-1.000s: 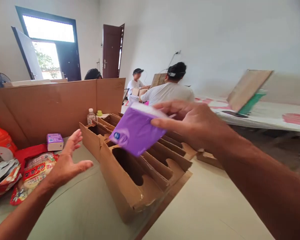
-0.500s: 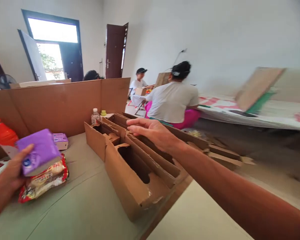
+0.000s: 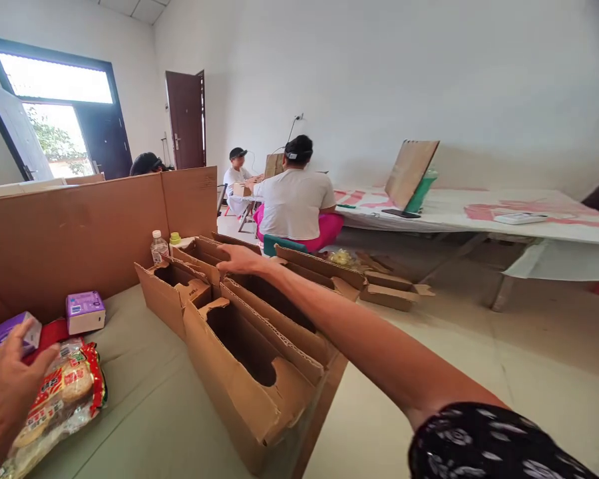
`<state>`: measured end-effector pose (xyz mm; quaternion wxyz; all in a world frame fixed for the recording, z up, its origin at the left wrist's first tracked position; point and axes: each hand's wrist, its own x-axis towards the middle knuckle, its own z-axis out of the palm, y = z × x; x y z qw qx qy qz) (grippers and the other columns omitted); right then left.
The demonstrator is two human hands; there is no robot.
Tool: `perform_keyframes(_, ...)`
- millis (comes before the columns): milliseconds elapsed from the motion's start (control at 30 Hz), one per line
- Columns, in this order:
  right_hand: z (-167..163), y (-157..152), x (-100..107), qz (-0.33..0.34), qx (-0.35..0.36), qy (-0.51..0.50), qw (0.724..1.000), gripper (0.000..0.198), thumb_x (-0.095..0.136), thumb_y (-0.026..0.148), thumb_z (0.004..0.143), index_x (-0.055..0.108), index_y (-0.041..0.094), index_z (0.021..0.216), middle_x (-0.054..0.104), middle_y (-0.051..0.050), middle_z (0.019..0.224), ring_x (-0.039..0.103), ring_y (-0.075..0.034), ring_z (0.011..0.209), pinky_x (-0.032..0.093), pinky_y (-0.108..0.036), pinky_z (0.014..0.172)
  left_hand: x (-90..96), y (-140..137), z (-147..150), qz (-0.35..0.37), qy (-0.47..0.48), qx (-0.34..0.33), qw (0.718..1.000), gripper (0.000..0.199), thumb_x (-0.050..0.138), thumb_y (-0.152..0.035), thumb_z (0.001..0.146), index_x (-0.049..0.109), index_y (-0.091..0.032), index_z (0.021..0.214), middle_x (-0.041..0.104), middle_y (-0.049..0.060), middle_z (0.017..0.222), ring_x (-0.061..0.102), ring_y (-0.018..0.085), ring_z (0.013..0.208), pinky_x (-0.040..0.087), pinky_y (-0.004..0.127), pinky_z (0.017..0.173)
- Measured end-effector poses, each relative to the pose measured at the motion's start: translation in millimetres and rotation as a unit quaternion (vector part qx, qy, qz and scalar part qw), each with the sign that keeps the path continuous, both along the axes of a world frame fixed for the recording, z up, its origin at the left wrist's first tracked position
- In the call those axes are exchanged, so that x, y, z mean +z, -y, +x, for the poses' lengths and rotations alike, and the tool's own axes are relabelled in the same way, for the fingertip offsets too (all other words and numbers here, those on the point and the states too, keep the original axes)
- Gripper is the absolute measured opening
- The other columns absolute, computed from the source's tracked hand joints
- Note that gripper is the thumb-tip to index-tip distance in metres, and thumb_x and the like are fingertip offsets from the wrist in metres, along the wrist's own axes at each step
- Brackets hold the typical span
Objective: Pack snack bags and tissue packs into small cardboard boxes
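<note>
My left hand (image 3: 17,382) is open at the left edge, thumb and fingers apart. It is beside a purple tissue pack (image 3: 0,342) and above a clear and red bag of round crackers (image 3: 54,399). A second purple tissue pack (image 3: 85,311) stands just beyond. My right hand (image 3: 242,258) reaches over a group of open cardboard boxes (image 3: 229,379), fingers stretched out by the rim of a back box. Whether its fingertips touch the cardboard I cannot tell. The boxes stand side by side with rough cut openings.
A tall cardboard panel (image 3: 90,233) stands along the back of the table. A clear bottle (image 3: 159,247) and a yellow-green cap (image 3: 175,237) are behind the boxes. A person in a white shirt (image 3: 294,203) sits beyond, beside a long cloth-covered table (image 3: 444,223).
The view has turned right. My left hand has let go of the purple tissue pack, which now lies at the left. My right hand has stayed over the boxes.
</note>
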<state>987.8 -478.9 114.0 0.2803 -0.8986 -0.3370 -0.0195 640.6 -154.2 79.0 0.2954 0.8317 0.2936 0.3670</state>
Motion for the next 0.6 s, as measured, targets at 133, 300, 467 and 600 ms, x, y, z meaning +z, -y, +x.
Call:
perform_keyframes(133, -3, -17, -12, -0.067, 0.069, 0.006, 0.995, 0.026, 0.062, 0.036, 0.096, 0.073, 0.019, 0.111, 0.074, -0.007, 0.122, 0.067, -0.024, 0.113, 0.049, -0.042, 0.101, -8.3, 33, 29, 0.047, 0.003, -0.057, 0.997, 0.063, 0.065, -0.053, 0.072, 0.056, -0.031, 0.129, 0.048, 0.009, 0.154, 0.038, 0.043, 0.145, 0.027, 0.063, 0.121)
perform_keyframes(300, -19, -13, -24, -0.085, 0.119, 0.037, 0.989, 0.022, 0.059, 0.025, 0.092, 0.079, 0.025, 0.099, 0.078, -0.001, 0.113, 0.069, -0.022, 0.109, 0.048, -0.027, 0.095, -52.5, 44, 46, 0.111, -0.028, -0.162, 0.980, 0.048, 0.058, -0.049, 0.080, 0.067, -0.029, 0.122, 0.056, 0.011, 0.148, 0.050, 0.037, 0.138, 0.038, 0.060, 0.115)
perform_keyframes(467, 1, -5, -2, -0.041, 0.051, 0.084, 0.994, 0.032, 0.050, 0.020, 0.098, 0.074, 0.021, 0.118, 0.071, -0.003, 0.130, 0.062, -0.021, 0.123, 0.043, -0.027, 0.105, -92.3, 68, 53, 0.182, -0.085, -0.234, 0.951, 0.037, 0.052, -0.039, 0.087, 0.072, -0.028, 0.117, 0.061, 0.012, 0.142, 0.052, 0.036, 0.137, 0.044, 0.060, 0.111)
perform_keyframes(600, 40, 7, 11, -0.036, -0.066, 0.074, 0.994, 0.030, 0.055, 0.034, 0.102, 0.065, 0.019, 0.126, 0.064, -0.010, 0.134, 0.062, -0.025, 0.118, 0.050, -0.045, 0.103, -113.0, 92, 65, 0.228, -0.219, -0.299, 0.901, 0.041, 0.049, -0.021, 0.086, 0.071, -0.022, 0.120, 0.059, 0.015, 0.146, 0.049, 0.034, 0.140, 0.043, 0.057, 0.114)
